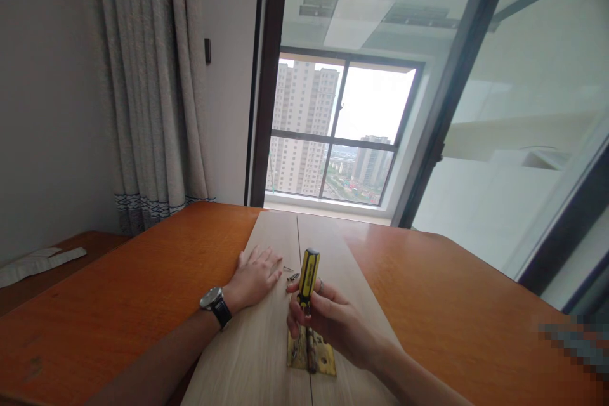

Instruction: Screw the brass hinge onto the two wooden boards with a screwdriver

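My right hand (333, 314) grips a yellow and black screwdriver (309, 273) near the base of its handle, with the handle pointing up. Below that hand a brass hinge (311, 352) lies across the seam between two pale wooden boards (280, 235); the hand hides its upper part. My left hand (254, 276) rests flat on the left board, fingers spread, with nothing in it. Several small screws (292, 277) lie on the boards between my two hands.
The boards lie on an orange-brown wooden table (428, 292). White strips (42, 263) lie on a lower surface at the far left. Beyond the table are a grey curtain (152, 76) and a dark-framed glass partition (273, 76).
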Available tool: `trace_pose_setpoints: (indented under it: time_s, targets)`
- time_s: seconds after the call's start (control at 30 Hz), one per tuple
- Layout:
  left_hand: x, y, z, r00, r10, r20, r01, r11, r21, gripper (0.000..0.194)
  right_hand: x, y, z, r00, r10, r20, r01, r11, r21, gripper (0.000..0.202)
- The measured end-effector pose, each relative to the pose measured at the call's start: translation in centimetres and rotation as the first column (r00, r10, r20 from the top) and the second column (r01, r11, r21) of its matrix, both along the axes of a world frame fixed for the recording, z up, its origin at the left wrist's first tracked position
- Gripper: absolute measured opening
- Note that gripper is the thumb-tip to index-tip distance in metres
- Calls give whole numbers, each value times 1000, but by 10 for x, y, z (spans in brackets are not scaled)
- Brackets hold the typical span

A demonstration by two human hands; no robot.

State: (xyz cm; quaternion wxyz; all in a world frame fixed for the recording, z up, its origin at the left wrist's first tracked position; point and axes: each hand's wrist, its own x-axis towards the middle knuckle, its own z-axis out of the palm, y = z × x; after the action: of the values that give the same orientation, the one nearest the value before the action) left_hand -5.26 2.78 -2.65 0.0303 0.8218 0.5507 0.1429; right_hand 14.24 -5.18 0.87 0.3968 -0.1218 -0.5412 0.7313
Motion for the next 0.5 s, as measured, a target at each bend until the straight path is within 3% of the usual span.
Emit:
trace_pose_setpoints:
  time_s: [0.23, 0.5]
  targets:
    - [1, -2, 3, 1000, 13, 1, -13, 1000, -23, 48, 0, -3, 2, 1000, 18, 2, -18, 1000, 0, 37]
    - [1, -1, 1, 1000, 8, 9, -8, 1000, -14, 48, 1, 1, -3, 991, -68, 115, 57, 994, 93, 40]
